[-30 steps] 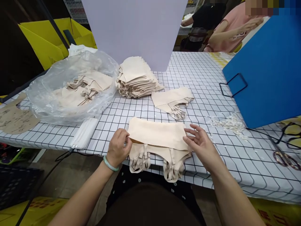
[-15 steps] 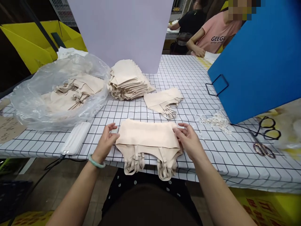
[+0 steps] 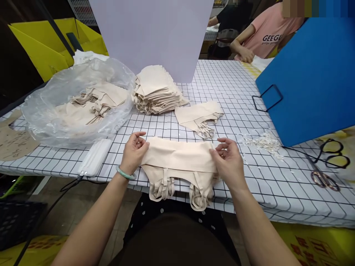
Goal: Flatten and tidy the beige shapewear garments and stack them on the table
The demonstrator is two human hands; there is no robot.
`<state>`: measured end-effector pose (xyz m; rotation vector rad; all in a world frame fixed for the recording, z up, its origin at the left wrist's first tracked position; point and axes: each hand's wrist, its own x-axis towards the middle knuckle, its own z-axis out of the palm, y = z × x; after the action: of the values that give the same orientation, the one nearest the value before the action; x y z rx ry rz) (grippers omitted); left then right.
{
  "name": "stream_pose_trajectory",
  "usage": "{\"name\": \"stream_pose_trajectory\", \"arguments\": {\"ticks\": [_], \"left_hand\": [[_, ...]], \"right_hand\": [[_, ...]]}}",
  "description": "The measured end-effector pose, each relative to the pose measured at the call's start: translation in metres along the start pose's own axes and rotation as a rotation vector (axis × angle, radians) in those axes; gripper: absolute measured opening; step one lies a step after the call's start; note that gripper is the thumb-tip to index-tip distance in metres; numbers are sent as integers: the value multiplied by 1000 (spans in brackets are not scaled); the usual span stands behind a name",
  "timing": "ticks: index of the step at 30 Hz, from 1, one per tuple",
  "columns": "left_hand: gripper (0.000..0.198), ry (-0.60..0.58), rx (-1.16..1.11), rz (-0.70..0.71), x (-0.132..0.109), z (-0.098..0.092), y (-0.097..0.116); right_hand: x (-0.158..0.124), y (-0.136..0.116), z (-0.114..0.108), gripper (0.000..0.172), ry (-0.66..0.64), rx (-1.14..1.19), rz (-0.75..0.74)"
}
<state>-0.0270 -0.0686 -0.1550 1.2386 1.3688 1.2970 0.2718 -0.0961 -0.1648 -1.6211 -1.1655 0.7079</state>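
A beige strappy garment [image 3: 177,159] lies folded at the near edge of the checked table [image 3: 227,85], its straps hanging over the edge. My left hand [image 3: 133,153], with a green bangle at the wrist, pinches the garment's left upper corner. My right hand [image 3: 229,162] pinches its right upper corner. Another beige garment [image 3: 198,116] lies just behind, apart from my hands.
A stack of folded beige garments [image 3: 156,90] stands behind, beside a clear plastic bag [image 3: 77,103] of more. A white flat device [image 3: 94,158] lies left. Blue board [image 3: 313,77], thread scraps [image 3: 262,142] and scissors [image 3: 323,177] are right. Other people work at the far end.
Both hands slid from the garment's side edges up to its top corners and closed on them. The fabric's upper edge has lifted slightly.
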Motion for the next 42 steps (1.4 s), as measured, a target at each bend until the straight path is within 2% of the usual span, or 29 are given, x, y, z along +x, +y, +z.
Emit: {"name": "stream_pose_trajectory", "arguments": {"ticks": [3,5,8,10,13,16,19,22,26,29,32,34,35,37,39,40,42], "left_hand": [[43,-12,-3,-66,6,9,-1],[44,-23,36,-147,12,13,-4],[58,-77,54,-202,18,17,-7],[65,-102,81,-187,20,17,-7],[63,-62,174,-130,20,15,-10],[63,-49,236,-75,18,13,-14],[75,-119,191,-59,17,13,-16],[87,-215,95,-51,15,12,-17],[88,-253,52,-40,10,9,-24],[84,-242,86,-5,4,6,-29],[77,-199,327,192,1,6,-28],[70,-212,565,379,2,9,-27],[66,-257,672,441,4,10,-27],[56,-382,828,456,6,12,-28],[49,-440,899,413,5,12,-28],[46,-415,898,416,1,11,-26],[40,-279,838,491,-14,10,-19]], "right_hand": [[2,8,-6,44,51,-16,8],[4,17,-7,46,16,-73,40],[6,24,-5,51,-19,-120,60],[7,24,-3,51,13,-102,50],[7,21,-1,49,69,-76,31],[7,21,-2,52,54,-93,65],[11,22,-2,57,31,-54,124],[15,24,-1,55,43,-17,123],[18,30,3,44,50,-63,4],[16,32,4,39,88,-199,-102],[10,25,4,37,116,-385,-319],[7,20,5,43,49,-505,-473],[5,20,6,46,-30,-565,-512],[4,24,5,53,-238,-679,-484],[5,30,3,61,-403,-775,-386],[6,32,2,64,-440,-807,-345],[7,29,1,66,-442,-833,-340]]}}
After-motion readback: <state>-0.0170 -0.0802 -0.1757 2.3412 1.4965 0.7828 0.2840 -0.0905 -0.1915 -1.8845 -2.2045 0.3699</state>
